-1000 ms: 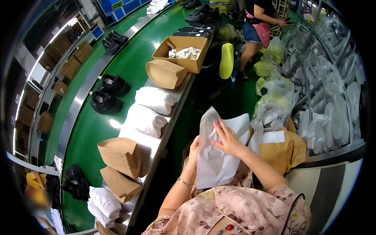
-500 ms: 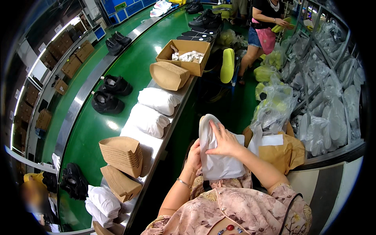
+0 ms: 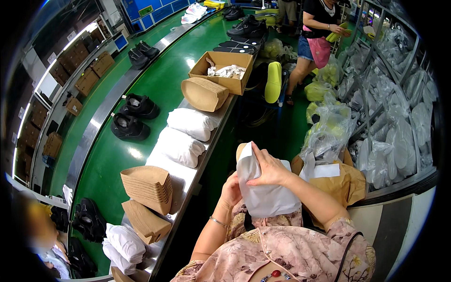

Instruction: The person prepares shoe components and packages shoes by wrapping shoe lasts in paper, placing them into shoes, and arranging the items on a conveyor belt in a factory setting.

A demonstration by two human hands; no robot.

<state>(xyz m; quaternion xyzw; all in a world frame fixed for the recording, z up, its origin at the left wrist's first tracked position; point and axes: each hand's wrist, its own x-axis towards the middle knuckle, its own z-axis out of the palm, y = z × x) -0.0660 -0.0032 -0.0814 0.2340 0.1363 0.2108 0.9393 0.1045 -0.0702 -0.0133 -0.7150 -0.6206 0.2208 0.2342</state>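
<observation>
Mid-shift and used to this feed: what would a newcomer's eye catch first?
First, the white paper between the person's left hand and right hand, just right of centre. Next, the yellow-green insole right of the open cardboard box. Then the black shoes on the green conveyor belt, at left.

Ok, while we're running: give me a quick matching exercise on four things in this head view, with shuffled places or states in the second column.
Things:
1. thin white paper sheet
2. open brown cardboard box
3. slim silver-coloured bracelet
4. crumpled brown paper

Places or states:
A. around the left forearm, near the wrist
B. holding crumpled white pieces
C. to the right of the right forearm
D. between the left hand and right hand

Pairs: 1-D, 2-B, 3-A, 4-C
</observation>
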